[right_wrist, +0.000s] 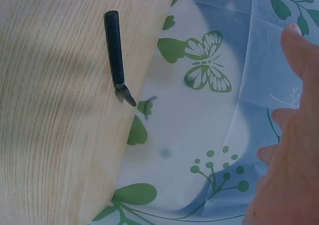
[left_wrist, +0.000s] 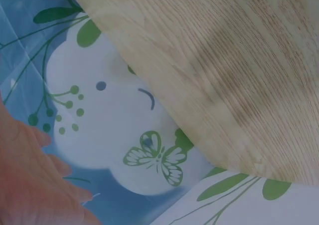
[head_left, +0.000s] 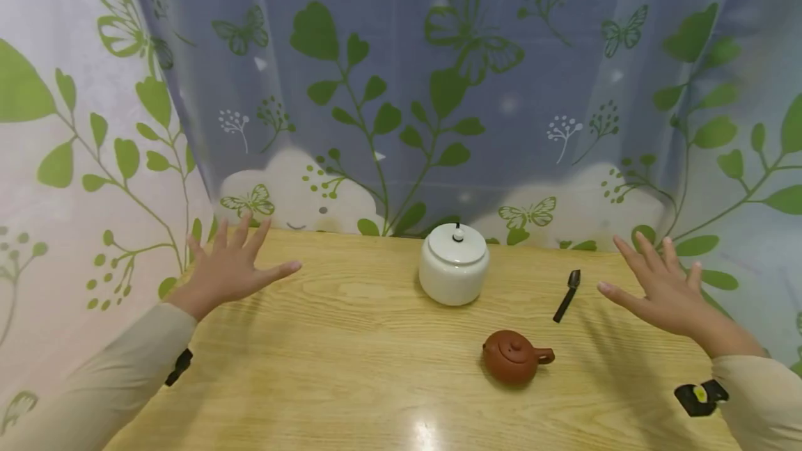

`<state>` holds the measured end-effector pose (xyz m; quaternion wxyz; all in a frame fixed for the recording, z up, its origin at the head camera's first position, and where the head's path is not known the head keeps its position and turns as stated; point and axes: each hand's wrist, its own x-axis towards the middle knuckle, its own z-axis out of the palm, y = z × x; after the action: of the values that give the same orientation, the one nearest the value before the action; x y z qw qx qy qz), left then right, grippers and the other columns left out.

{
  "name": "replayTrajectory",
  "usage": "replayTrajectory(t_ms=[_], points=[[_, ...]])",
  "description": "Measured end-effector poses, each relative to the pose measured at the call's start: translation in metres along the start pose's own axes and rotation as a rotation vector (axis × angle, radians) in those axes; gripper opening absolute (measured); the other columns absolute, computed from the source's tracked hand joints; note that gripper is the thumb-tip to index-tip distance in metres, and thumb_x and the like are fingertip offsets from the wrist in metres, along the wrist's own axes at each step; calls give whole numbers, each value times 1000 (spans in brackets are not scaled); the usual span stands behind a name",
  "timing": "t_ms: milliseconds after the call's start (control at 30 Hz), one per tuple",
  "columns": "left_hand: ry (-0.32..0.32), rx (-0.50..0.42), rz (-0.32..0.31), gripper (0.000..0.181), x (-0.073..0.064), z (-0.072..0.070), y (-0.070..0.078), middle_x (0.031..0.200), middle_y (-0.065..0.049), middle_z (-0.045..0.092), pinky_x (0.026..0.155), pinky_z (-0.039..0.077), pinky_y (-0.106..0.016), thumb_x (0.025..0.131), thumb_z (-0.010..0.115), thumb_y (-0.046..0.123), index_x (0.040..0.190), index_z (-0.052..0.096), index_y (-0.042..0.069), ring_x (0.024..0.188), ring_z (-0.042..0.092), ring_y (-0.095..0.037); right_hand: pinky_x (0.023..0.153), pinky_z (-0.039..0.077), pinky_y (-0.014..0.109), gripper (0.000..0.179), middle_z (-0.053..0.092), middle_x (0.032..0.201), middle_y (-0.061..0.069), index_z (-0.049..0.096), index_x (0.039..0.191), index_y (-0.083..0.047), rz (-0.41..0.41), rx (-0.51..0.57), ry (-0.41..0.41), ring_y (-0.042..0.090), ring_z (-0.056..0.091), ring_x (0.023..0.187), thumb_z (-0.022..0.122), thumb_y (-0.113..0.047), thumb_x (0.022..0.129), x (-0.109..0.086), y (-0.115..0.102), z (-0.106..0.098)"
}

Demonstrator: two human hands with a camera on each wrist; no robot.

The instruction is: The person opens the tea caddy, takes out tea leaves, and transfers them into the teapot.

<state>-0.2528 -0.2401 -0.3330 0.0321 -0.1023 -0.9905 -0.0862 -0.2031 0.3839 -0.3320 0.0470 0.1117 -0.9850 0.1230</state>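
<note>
My left hand (head_left: 228,271) hovers over the left side of the table with fingers spread, holding nothing. Over the right side my right hand (head_left: 667,294) is raised too, its fingers straight and apart. Nearest to it lies a small dark-handled scoop (head_left: 567,296), whose metal head points to the back edge; the right wrist view shows this scoop (right_wrist: 114,55) as well. A white lidded jar (head_left: 454,273) stands upright near the back, its lid on. In front of it and to the right sits a reddish-brown clay teapot (head_left: 512,358), handle toward the right.
The wooden table (head_left: 326,367) ends at the back against a blue curtain (head_left: 395,89) printed with leaves and butterflies. Pale printed curtains hang at both sides. Dark straps with devices (head_left: 700,397) sit on both wrists.
</note>
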Motion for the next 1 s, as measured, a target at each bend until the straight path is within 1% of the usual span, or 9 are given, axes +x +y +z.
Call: replayTrajectory(t_ms=[167,233,333,433,567,700,800,900,1000], points=[[-12,-12,-5,104,-1,3,2,158,-24,-6,89,-15,-82,83,40,79,156,2,15,136,-9,-58,90,-23,76,86,-17,155,26,-6,155,-20,-5,4,8,50,-32,132,51,-47,97,-1,3,1],[-13,-28,3,104,-1,6,5,158,-24,-6,88,-15,-82,83,41,79,156,2,15,136,-9,-58,93,-18,77,86,-14,155,28,-5,155,-18,-15,3,20,53,-29,132,52,-46,96,0,3,2],[-6,-74,31,105,0,15,13,158,-22,-6,87,-17,-82,82,46,77,156,3,16,137,-8,-58,93,-11,80,87,-8,154,32,-1,156,-15,-42,13,35,57,-23,133,54,-44,95,0,1,5],[8,-130,69,104,-1,26,25,159,-20,-3,88,-16,-82,81,52,75,156,7,18,138,-3,-56,94,-3,81,87,0,153,35,5,156,-12,-76,38,48,59,-16,134,58,-42,94,1,-3,11],[18,-208,129,105,-2,41,48,159,-19,6,94,-10,-80,79,59,71,155,15,14,142,3,-50,95,4,80,86,7,153,34,11,155,-11,-106,117,39,57,-12,137,63,-39,92,-1,-11,23],[1,-313,203,105,-1,55,77,159,-18,12,106,-2,-72,79,64,67,153,20,7,145,5,-42,94,10,80,85,9,154,31,12,155,-13,-111,205,-2,54,-10,139,64,-36,92,-5,-19,34],[-40,-384,246,106,0,65,100,159,-17,13,112,4,-65,78,66,66,153,22,4,146,4,-38,95,18,77,83,16,153,30,17,154,-10,-130,229,-10,55,6,139,65,-35,92,-8,-26,41],[-84,-437,267,108,0,75,122,160,-13,12,114,5,-60,76,67,67,153,22,5,147,4,-33,94,27,73,79,25,150,29,24,152,-7,-143,238,-7,54,23,134,65,-35,92,-11,-34,48],[-123,-461,286,109,0,85,142,160,-9,12,116,5,-56,74,68,68,153,23,8,147,5,-30,93,31,71,75,32,147,27,29,150,-6,-150,256,-9,52,30,131,65,-36,92,-14,-43,55]])
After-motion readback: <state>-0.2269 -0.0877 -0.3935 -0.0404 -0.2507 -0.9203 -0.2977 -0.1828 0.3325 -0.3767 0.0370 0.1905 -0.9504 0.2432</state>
